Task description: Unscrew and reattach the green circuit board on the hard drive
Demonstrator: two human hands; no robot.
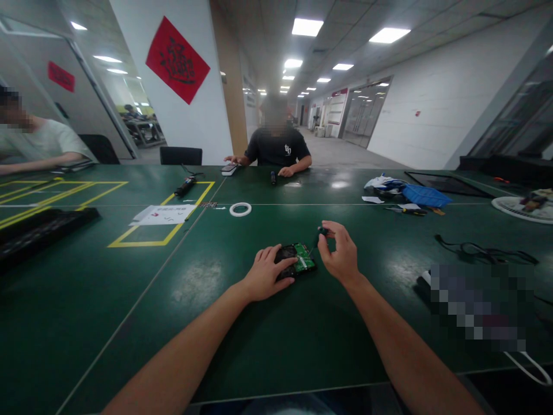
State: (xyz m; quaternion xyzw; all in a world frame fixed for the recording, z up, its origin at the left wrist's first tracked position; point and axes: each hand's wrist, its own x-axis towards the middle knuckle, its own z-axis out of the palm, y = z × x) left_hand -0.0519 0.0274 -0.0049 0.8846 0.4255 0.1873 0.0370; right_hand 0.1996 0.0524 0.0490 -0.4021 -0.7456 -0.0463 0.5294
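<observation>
On the grey door (32,57) at far left, a small red paper (61,76) carries dark marks, too faint to read. On the white pillar (129,23) next along, a red diamond poster (178,60) bears one large black Chinese-style character; reading not confirmed. Below it, a white sheet (166,215) shows dark print and a red mark, both illegible.

Left hand (264,274): palm down, partly open, fingers over the top and thumb at the near edge, holding a hard drive (297,251) against the table. The drive lies flat at centre, its green circuit board (307,263) facing up; the pale markings on it cannot be read. Opposite, a seated person's black T-shirt (268,147) has white lettering resembling "th". Right hand (339,253): raised, thumb and fingertips closed on a small dark screwdriver (322,231), shaft angled down to the board's right side; tip contact cannot be confirmed.

Surface: glossy green table (129,340) with pale seams. From left: black slotted housing (43,236), yellow tape outlines (142,243), white tape ring (240,215), blue plastic tray (427,196), black cable (479,251), white round grille (514,210).

Room: a second person (47,141) in a light T-shirt at left; central corridor under lit ceiling panels (307,27); glass doors (366,112) and white wall (427,98) at right.
</observation>
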